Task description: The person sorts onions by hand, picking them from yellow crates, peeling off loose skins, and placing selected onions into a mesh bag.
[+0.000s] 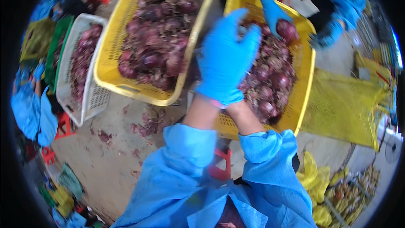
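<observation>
Above the gap between two yellow crates, my left hand (223,57) in a blue glove shows its back, with thumb and forefinger apart. Some blur softens its outer edge, and nothing shows in its grasp. My right wrist (244,116) crosses behind it; the right hand itself is almost wholly covered, so its fingers cannot be made out. Closest to both is the right yellow crate (304,88), holding red onions (265,74) and loose dry skins. On the left, the other yellow crate (110,50) contains more red onions (154,38) and skins.
Across the right crate, another person's gloved hand (274,14) grips a red onion (287,31); a second gloved hand (328,36) is by its rim. A white crate (93,95) stands left. Onion skins (149,124) litter the floor. Yellow mesh sacks (341,105) lie right.
</observation>
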Motion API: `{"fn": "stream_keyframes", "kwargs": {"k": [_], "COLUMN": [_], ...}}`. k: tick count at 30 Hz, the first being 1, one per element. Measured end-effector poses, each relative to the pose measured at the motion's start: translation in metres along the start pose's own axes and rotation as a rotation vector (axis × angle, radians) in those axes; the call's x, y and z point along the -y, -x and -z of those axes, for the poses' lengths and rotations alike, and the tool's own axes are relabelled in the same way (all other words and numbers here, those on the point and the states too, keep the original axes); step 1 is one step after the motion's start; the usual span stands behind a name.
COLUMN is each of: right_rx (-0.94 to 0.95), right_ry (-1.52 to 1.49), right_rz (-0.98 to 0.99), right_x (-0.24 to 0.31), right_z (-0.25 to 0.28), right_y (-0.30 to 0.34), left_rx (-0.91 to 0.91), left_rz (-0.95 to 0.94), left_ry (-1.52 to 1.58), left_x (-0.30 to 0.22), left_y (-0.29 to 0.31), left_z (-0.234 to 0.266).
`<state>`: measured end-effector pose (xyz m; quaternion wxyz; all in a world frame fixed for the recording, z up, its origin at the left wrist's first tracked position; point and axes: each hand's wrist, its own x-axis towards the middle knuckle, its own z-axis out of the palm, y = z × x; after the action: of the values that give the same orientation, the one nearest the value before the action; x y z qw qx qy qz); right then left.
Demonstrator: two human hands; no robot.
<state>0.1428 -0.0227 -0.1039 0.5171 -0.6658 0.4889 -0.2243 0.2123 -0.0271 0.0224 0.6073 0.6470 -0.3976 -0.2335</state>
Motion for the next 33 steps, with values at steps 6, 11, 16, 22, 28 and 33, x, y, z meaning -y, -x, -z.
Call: {"fn": "stream_keyframes", "kwargs": {"k": [6,11,16,22,28,33], "right_rx": [-0.238,-0.036,0.023,0.301,0.341,0.429], "right_ry": [0.235,1.176,1.207,0.766,0.942,1.098], "right_rz": [0.036,-0.061,0.076,-0.315,-0.278,-0.230], "right_x": [-0.047,-0.141,-0.195,-0.209,-0.140,-0.175], "right_z": [0.057,0.108,0.052,0.058,0.063,0.048], "right_y": [0.019,0.045,0.078,0.107,0.097,0.098], "left_rx": [0.082,0.180,0.238,0.263,0.252,0.307], "left_rz": [0.180,0.356,0.387,0.425,0.421,0.395], "left_ry": [0.255,0.466,0.450,0.506,0.507,0.479], "left_x": [0.009,0.001,0.009,0.015,0.018,0.013], "left_y": [-0.016,-0.015,-0.016,-0.021,-0.018,-0.014], "left_z": [0.024,0.028,0.019,0.016,0.019,0.012]}}
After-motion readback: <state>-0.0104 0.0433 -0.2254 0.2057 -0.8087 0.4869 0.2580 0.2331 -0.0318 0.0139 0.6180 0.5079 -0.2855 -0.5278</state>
